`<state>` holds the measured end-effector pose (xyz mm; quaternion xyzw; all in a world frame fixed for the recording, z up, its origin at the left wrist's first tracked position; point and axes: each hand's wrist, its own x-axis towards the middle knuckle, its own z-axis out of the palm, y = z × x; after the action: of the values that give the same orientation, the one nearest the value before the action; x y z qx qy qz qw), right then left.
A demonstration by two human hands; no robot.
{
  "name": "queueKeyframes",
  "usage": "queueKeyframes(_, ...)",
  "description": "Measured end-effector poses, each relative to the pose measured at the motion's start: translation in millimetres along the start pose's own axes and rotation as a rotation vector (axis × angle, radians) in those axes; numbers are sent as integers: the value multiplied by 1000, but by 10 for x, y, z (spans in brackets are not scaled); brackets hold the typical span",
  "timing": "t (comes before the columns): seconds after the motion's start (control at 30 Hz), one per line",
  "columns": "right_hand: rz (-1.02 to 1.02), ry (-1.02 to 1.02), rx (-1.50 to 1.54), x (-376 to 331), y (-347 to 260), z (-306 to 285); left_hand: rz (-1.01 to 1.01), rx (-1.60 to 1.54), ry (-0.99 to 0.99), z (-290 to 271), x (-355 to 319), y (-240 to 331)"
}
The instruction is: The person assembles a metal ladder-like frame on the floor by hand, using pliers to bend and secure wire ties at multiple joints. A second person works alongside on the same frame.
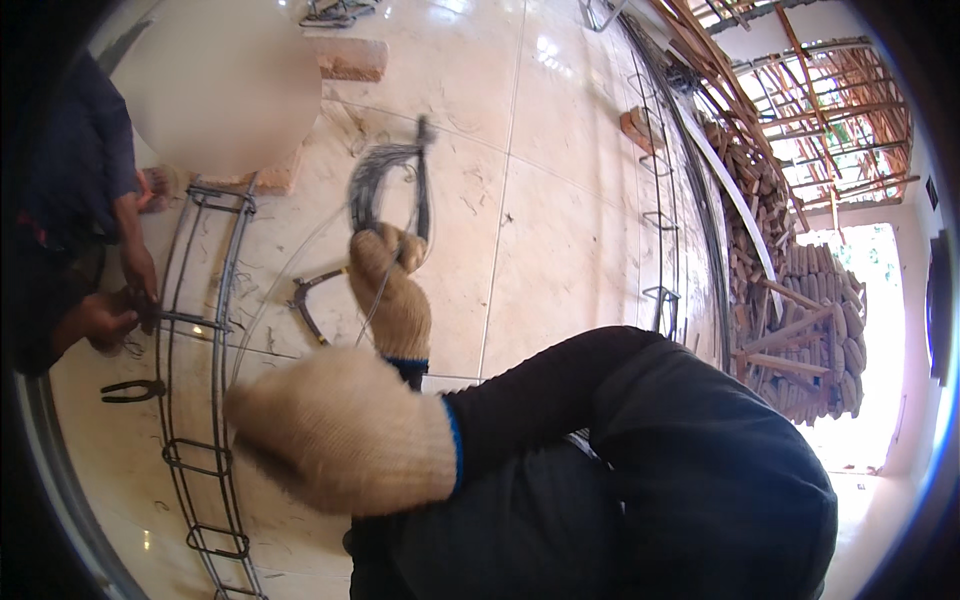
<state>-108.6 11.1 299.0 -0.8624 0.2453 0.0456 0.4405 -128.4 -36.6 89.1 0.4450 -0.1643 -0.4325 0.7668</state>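
Head view: nearest, the knit-gloved right hand [335, 430] is showing blurred, its fingers being turned from sight, so whether anything is being gripped cannot be told. Beyond it, a looped bundle of thin wire [366, 190] is being gripped in the closed fingers of the gloved left hand [392, 290], above the tiled floor [450, 260], and loose strands are trailing toward the right hand. Just left of the left hand, a splayed two-handled tool [297, 296] is lying on the tiles. Farther left, a steel bar cage [195, 320] is being touched by a co-worker's hands [108, 320], with black pincers [150, 388] lying beside it. Farther off, a brick [350, 60] is resting on the floor.
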Motion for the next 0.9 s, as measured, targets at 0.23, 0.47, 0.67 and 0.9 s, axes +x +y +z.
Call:
queueKeyframes(0.23,-233,-318,27,143,-769,546,151,1104,-502,-38,748,-1253)
queueKeyframes(0.47,85,-355,-412,398,-689,540,-456,17,-250,-1055,-513,-964)
queueKeyframes(0.67,-327,-302,88,397,392,887,-507,-610,277,-1956,-1251,791)
queueKeyframes(0.9,-334,-1204,611,179,805,2277,-750,408,342,-2376,-2179,2240)
